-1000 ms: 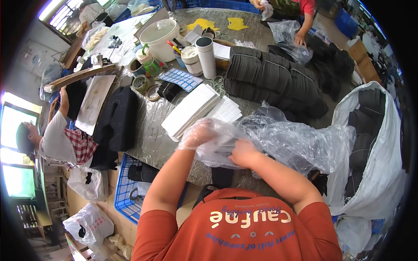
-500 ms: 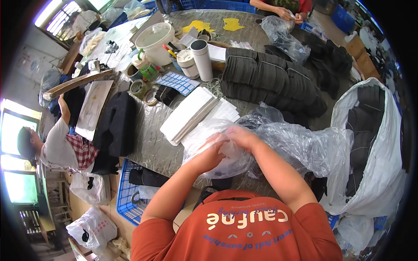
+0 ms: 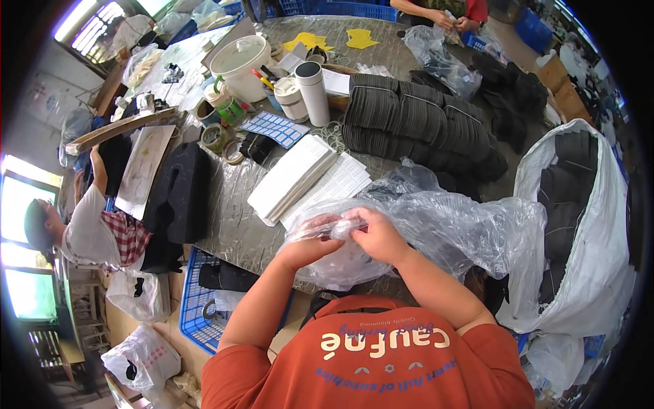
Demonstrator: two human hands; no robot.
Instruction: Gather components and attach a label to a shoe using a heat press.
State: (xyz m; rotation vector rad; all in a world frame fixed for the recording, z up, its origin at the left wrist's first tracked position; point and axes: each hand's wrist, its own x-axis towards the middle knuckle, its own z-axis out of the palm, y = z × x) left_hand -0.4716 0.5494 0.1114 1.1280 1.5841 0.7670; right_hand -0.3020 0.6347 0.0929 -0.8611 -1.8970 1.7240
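My left hand (image 3: 315, 238) and my right hand (image 3: 377, 234) meet at the near edge of the table, both pinching the bunched edge of a clear plastic bag (image 3: 449, 225). The crumpled bag spreads to the right over the tabletop and hangs over the edge below my hands. Just beyond my hands lies a stack of white paper sheets (image 3: 303, 178). Rows of dark grey flat pieces (image 3: 415, 123) lie further back on the table.
A large white sack (image 3: 593, 225) of dark pieces stands at the right. Cups, tape rolls and a white bucket (image 3: 242, 65) crowd the far left. A blue crate (image 3: 204, 300) sits under the table. One person sits at the left; another person's hands (image 3: 453, 20) work at the far edge.
My hands have drawn together from apart and now pinch the bag's edge close to my body. The bag has bunched up between them.
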